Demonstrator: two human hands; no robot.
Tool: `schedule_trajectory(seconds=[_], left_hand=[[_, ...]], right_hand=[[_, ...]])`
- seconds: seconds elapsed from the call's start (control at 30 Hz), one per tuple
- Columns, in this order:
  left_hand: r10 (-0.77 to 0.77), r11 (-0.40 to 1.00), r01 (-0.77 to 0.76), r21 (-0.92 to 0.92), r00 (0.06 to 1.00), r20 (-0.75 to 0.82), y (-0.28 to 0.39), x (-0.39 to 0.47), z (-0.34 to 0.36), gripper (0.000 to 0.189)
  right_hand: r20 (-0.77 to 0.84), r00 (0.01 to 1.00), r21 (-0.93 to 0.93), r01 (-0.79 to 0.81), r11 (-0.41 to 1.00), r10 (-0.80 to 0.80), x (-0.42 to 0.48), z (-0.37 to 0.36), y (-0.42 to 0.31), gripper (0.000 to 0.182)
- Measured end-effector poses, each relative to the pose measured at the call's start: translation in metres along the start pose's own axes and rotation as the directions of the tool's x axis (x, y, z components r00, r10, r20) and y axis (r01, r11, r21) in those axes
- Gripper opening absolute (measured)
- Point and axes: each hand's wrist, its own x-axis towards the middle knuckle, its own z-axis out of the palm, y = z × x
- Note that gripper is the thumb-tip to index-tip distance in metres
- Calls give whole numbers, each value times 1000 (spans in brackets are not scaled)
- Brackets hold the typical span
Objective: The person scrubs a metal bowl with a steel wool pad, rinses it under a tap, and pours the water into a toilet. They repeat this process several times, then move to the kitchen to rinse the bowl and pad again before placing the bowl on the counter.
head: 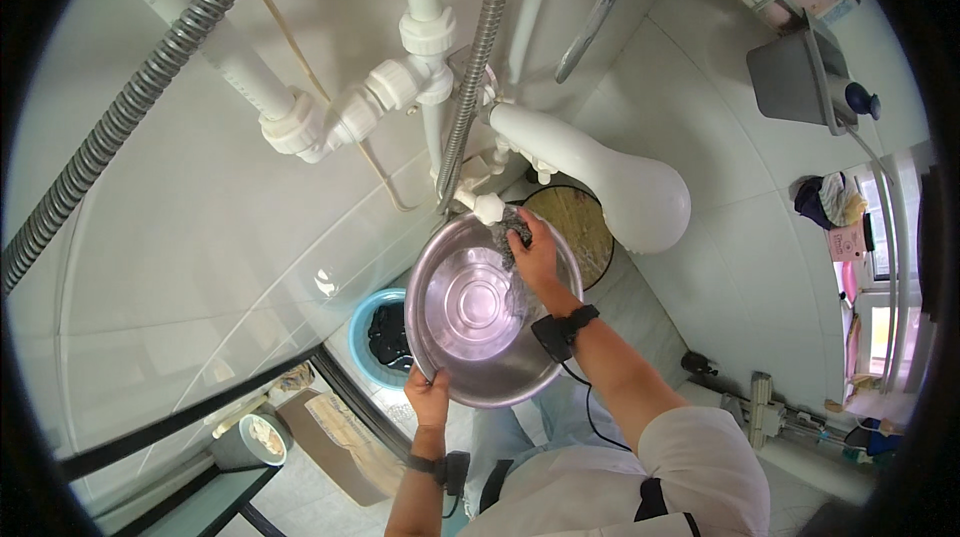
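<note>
A wide stainless steel basin (480, 379) is held in front of me, tilted, its inside showing water near the right wall. My left hand (429, 396) grips the rim at the lower left, thumb over the edge. In my right hand (536, 256) is a grey scouring pad or cloth (511, 238), pressed to the upper right inner wall. A white plastic tap (489, 208) juts over the basin's top rim, close to the pad. A light blue tub (360, 357) with dark cloth in it stands on the floor to the left, partly hidden by the basin.
White drain pipes (427, 34) and a ribbed metal hose (480, 49) hang above the basin. A thick white bent pipe (600, 162) reaches out at the right, over a round yellowish lid or mat (574, 233). A grey wall caddy (791, 83) hangs farther right; a bin (262, 439) stands lower left.
</note>
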Motion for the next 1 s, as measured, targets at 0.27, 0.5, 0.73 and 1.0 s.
schedule_trajectory(seconds=[0.27,0.5,0.73,1.0], left_hand=[[140,983,-152,100,983,119,13,24,-9,10],[191,966,-212,147,971,147,-2,37,-5,15],[140,975,-176,135,961,239,25,56,17,19],[167,957,-213,196,959,228,25,71,35,17]], right_hand=[[127,991,-15,36,999,-34,28,32,6,31],[89,996,-18,-7,1000,8,35,29,11,29],[97,993,280,37,959,-67,12,49,-3,30],[492,774,317,266,910,-398,-29,15,-66,35]])
